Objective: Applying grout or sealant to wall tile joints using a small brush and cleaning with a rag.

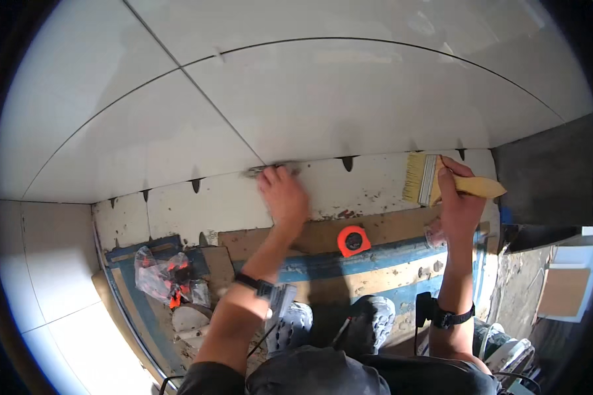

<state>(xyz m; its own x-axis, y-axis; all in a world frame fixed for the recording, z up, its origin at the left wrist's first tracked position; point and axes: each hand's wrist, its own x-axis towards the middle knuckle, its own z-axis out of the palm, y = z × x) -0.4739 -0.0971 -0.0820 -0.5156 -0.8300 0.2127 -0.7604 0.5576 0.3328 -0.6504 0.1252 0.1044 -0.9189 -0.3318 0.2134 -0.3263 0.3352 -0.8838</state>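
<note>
My right hand [462,203] is wrapped round the wooden handle of a wide flat paintbrush [418,179]. Its pale yellow bristles point left, just above the light ledge [382,187] at the foot of the tiled wall. At the wall's bottom edge, my left hand [284,197] has its fingers curled down. Beneath those fingertips is a blurred greyish thing [257,171], too smeared to name. Several small dark wedge-shaped pieces [348,162] stick out along the joint between the large glossy wall tiles [349,99] and the ledge.
An orange tape measure [354,241] lies on the brown-and-blue covering [316,266] before me. To the left is a clear plastic bag [155,273] with orange pieces. Dark panels [543,174] stand at the right, with white boards [576,263] below. Debris dots the ledge.
</note>
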